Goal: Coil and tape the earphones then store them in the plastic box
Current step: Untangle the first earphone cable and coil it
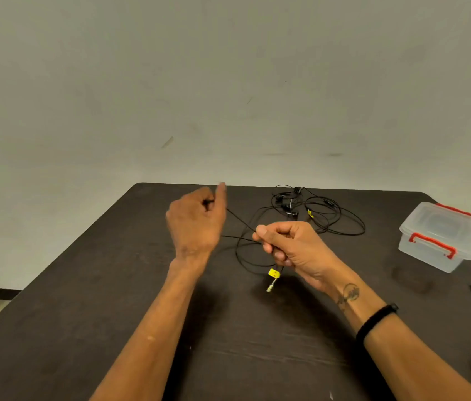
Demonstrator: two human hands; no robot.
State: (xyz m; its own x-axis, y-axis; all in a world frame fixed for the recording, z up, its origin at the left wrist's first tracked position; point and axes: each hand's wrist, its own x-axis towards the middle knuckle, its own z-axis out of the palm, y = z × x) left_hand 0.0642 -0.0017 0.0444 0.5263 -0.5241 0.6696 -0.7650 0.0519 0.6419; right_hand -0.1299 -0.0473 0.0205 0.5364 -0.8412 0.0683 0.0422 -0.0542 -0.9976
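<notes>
— Coiling now?
— Yes. Beyond the plug [271,285], the right hand [289,248] pinches the earphone cable [240,224]; the left hand [196,219] grips its far end, an earbud I think.
— Next?
— More loops, then tape. The plastic box [438,237] sits closed, well right of the plug.

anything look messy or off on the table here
Only the spare earphones at the table's far edge, lying in a loose tangle. The plastic box sits upright with its lid on, and both hands hold one cable.

Black earphones [243,250] uncoiled; lidded plastic box [439,235]
</notes>
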